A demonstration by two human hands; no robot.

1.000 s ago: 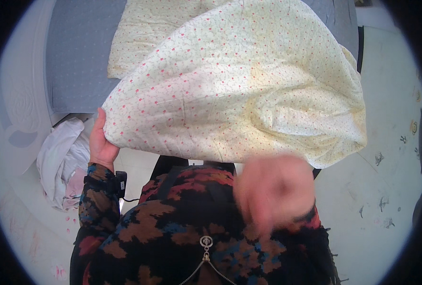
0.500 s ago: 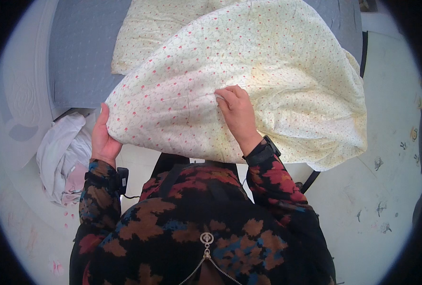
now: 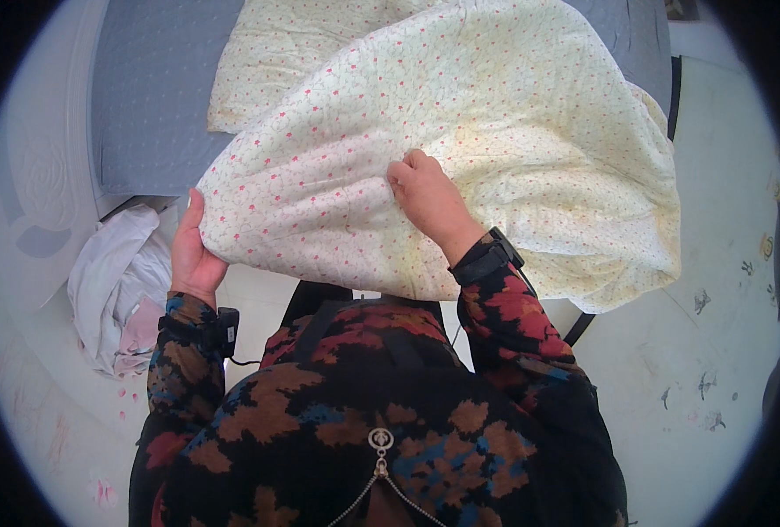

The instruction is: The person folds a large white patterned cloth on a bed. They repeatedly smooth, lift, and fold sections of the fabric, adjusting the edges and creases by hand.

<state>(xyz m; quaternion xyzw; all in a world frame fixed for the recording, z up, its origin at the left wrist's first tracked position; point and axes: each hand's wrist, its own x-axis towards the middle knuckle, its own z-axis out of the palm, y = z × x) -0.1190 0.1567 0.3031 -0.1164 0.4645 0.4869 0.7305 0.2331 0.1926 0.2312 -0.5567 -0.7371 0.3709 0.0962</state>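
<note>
The left hand (image 3: 198,255) is grasping the left edge of the floral cloth (image 3: 530,105), its thumb showing beside the margin and its fingers going out of sight underneath. The right hand (image 3: 432,198) is resting on the middle of the cloth with its fingers curling inward; whether its grip is pinching fabric, I cannot tell. A second ago this hand was blurring near the person's torso, off to the right; now it is lying over the cloth, its fingers bunching more tightly than half a second ago. The left hand is keeping nearly the same place throughout. Creases are running across the cloth between the two hands, more marked than before. The cloth is spreading over the near part of a blue-grey bed (image 3: 157,105) and hanging past its near edge. A white bundle (image 3: 117,281) is lying on the floor (image 3: 645,360) to the left.
</note>
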